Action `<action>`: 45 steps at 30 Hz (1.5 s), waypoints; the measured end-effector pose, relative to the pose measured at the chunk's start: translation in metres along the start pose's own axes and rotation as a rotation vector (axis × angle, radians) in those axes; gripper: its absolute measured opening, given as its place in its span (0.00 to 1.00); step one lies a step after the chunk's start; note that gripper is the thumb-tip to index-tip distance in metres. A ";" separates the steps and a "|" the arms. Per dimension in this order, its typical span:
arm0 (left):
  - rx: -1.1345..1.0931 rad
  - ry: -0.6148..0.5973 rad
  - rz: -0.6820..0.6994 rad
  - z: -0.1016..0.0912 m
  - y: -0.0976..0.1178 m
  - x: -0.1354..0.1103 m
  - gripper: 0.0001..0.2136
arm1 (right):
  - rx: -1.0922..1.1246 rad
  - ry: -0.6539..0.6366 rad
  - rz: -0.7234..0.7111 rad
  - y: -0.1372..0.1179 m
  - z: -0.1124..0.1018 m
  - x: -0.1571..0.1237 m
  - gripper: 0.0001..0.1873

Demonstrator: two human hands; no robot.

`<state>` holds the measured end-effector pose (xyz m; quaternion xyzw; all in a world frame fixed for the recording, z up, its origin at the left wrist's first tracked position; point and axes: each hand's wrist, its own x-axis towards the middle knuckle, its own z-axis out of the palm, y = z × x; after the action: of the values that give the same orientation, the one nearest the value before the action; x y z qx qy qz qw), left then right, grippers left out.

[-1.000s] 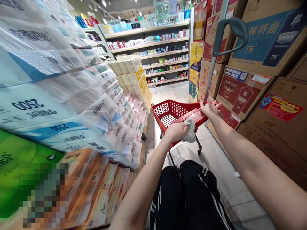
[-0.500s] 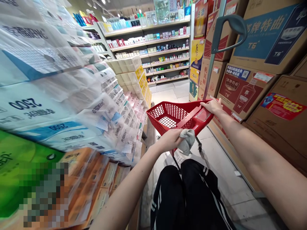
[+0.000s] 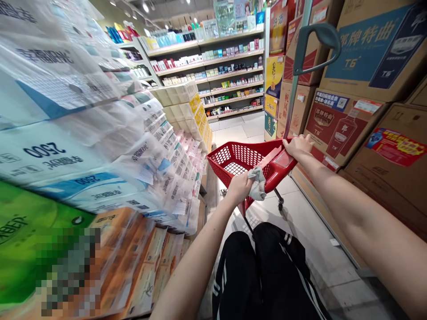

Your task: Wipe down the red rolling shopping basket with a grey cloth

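A crumpled grey cloth (image 3: 257,185) is gripped by the left hand (image 3: 239,187) at a red plastic shopping cart (image 3: 277,175). The cart's corner is touched by the right hand (image 3: 298,146), grip unclear. Wiping seems in hand; next, the cart should be kept still.

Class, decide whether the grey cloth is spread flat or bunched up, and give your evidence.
Bunched up: the grey cloth shows as a small, creased wad held in the left hand.

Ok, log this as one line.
left hand: holding crumpled grey cloth; right hand: on red plastic shopping cart; brown cardboard cartons: stacked right
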<state>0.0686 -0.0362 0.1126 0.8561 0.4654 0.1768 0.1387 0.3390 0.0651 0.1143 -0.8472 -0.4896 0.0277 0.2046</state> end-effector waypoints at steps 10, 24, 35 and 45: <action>0.034 -0.074 0.025 0.018 0.028 0.021 0.16 | 0.020 -0.176 -0.003 0.022 -0.009 0.005 0.44; 0.039 -0.331 0.045 0.067 0.026 0.094 0.29 | 0.071 -0.193 -0.131 0.023 -0.014 0.004 0.42; 0.035 -0.301 0.029 0.098 0.021 0.180 0.33 | 0.035 -0.248 -0.207 0.025 -0.020 0.009 0.39; 0.059 -0.313 0.003 0.100 0.024 0.249 0.20 | 0.029 -0.208 -0.162 0.016 -0.021 -0.006 0.39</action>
<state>0.2553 0.1545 0.0751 0.8777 0.4416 0.0274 0.1840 0.3546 0.0465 0.1265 -0.7945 -0.5744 0.1057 0.1665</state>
